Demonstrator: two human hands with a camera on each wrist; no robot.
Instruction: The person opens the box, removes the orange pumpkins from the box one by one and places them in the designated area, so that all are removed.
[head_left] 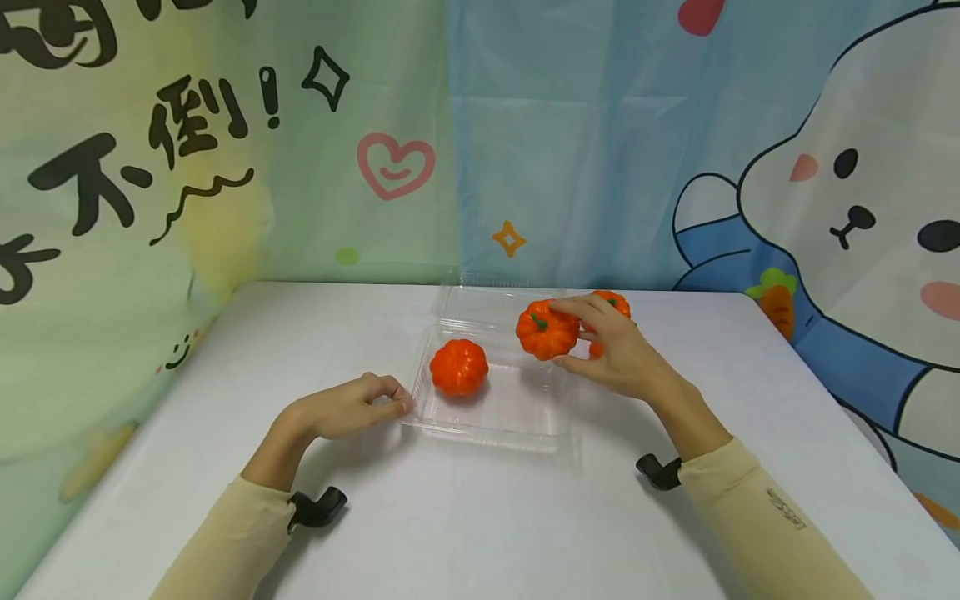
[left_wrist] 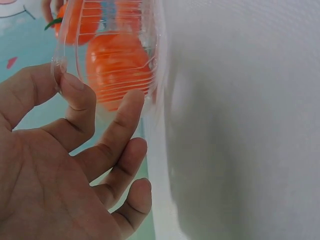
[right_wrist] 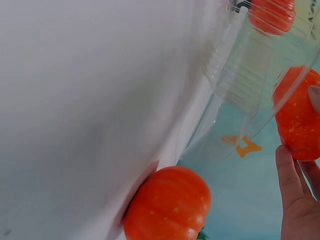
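Observation:
A clear plastic container with its lid folded back lies on the table. My left hand pinches its left rim between thumb and index finger; the other fingers are near the side wall. Inside, on the left, sits an orange toy pumpkin. My right hand grips a second orange pumpkin with a green stem, held above the container's right part. More orange pumpkin shows behind the right hand, partly hidden. In the right wrist view a pumpkin rests on the table beside the container.
The white table extends around the container. Behind it hangs a printed cloth with a cartoon bear and lettering. Black wrist straps stick out at both sleeves.

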